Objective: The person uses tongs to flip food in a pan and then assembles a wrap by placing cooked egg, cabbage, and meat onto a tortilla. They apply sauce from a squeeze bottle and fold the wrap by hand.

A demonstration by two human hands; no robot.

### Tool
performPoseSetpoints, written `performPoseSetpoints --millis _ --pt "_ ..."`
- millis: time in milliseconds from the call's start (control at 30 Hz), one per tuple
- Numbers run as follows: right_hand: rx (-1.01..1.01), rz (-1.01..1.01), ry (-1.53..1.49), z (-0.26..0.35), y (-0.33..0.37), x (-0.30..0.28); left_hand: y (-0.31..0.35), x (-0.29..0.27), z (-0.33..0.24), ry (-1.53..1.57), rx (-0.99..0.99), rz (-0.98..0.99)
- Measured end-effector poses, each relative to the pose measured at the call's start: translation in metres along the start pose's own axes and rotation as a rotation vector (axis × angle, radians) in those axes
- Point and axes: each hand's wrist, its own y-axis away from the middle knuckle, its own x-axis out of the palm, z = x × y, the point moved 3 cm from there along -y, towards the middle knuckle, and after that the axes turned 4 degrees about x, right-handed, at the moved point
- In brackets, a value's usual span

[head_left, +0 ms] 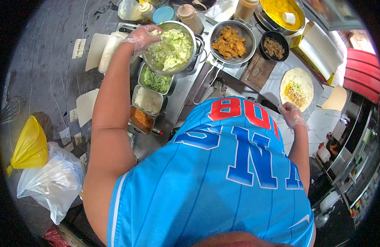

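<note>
Now the gloved left hand point(142, 38) closes on shredded cabbage point(171, 50) inside the steel bowl point(189, 35); the right hand point(292, 115) hangs loosely curled and empty beside the open flatbread point(297, 87). Filling seems underway; carrying cabbage across likely follows.

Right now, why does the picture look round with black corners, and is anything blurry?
Head view: a fisheye lens bends the straight counter edges and leaves a dark rim. The round steel bowl of shredded green cabbage under the gloved left hand looks sharp; the gloved right hand is slightly soft. The pale flatbread with filling looks brightly lit.
</note>
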Motion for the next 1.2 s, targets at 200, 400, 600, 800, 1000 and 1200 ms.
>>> performPoseSetpoints --millis 200,400,600,800,1000,1200 --pt "0.013 0.014 -0.017 -0.004 0.001 0.001 0.007 0.001 -0.012 0.106 -0.173 0.056" --pt "0.005 -0.012 -0.018 -0.012 -0.001 0.003 0.003 0.02 0.009 0.128 -0.139 0.063" --pt "-0.007 -0.021 -0.025 -0.005 0.002 0.001 -0.011 0.078 0.039 -0.45 0.245 -0.118" --pt "0.035 0.012 -0.029 -0.001 0.004 0.004 -0.016 0.116 0.004 -0.624 0.175 -0.143" --pt "-0.012 -0.009 -0.024 -0.01 -0.004 0.006 -0.036 0.095 0.032 -0.43 0.225 -0.171" --pt "0.05 -0.003 -0.031 -0.007 0.005 0.007 -0.011 0.05 0.006 -0.208 0.228 -0.152"
